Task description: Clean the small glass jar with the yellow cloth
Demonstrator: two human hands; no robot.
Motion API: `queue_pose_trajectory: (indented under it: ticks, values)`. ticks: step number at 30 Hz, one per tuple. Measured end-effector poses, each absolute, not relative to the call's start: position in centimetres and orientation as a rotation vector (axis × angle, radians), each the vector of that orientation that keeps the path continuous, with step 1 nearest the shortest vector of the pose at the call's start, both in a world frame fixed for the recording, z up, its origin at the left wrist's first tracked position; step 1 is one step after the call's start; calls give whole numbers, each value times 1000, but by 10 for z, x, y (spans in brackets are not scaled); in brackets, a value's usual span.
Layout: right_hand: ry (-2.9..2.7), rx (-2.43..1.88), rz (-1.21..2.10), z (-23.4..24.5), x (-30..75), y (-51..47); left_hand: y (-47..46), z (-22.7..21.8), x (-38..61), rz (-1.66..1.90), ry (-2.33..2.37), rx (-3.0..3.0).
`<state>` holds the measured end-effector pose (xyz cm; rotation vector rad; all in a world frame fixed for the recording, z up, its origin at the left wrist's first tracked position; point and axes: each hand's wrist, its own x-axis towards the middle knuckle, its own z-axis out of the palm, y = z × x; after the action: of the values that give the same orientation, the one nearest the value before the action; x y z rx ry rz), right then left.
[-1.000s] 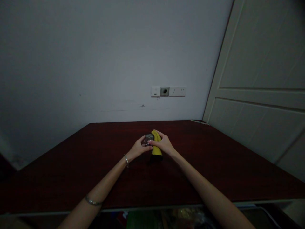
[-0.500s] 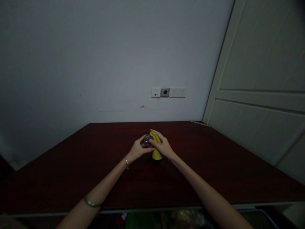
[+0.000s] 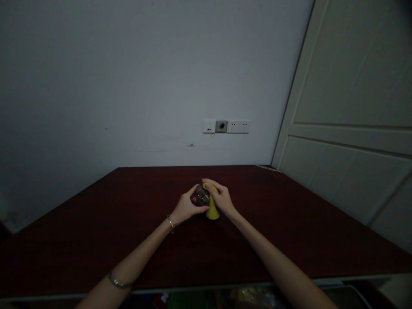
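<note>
My left hand (image 3: pixel 187 205) is closed around a small, round, clear glass-like object (image 3: pixel 202 196), thumb below and fingers behind it. Shiny highlights show on its surface; its exact kind I cannot make out. In my right hand (image 3: pixel 221 198) is a yellow cloth (image 3: pixel 213 211), bunched under the fingers and pressed to the object's right side. The cloth's lower end hangs down towards the dark red tabletop (image 3: pixel 154 240). Both hands are close together over the middle of the table.
Behind the table is a pale wall (image 3: pixel 154 86) with a row of wall sockets (image 3: pixel 238 126). A white panelled door (image 3: pixel 347 103) stands on the right. Below the table's front edge, an open space holds several items, among them something green (image 3: pixel 193 299).
My right fingers and thumb have shifted up over the cloth, and more of the round object shows. The cloth's fold at the top is now flattened under my hand.
</note>
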<state>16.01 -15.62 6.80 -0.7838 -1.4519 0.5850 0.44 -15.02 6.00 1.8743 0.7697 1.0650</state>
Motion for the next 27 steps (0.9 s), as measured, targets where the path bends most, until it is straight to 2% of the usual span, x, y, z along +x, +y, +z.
queue_pose_trajectory:
  ticks: [7,15,22,27]
  values:
    - [-1659,-636,396,72,156,-170,-148,63,7,1174,794,1955]
    - [-1488,-763,518,73,156,-160,-151,60,4,1100,854,1952]
    - [-1691,-695,365,72,153,-171,-146,57,4,1175,874,2003]
    - [-1601,-739,430,73,155,-165,-149,57,3,1151,843,1999]
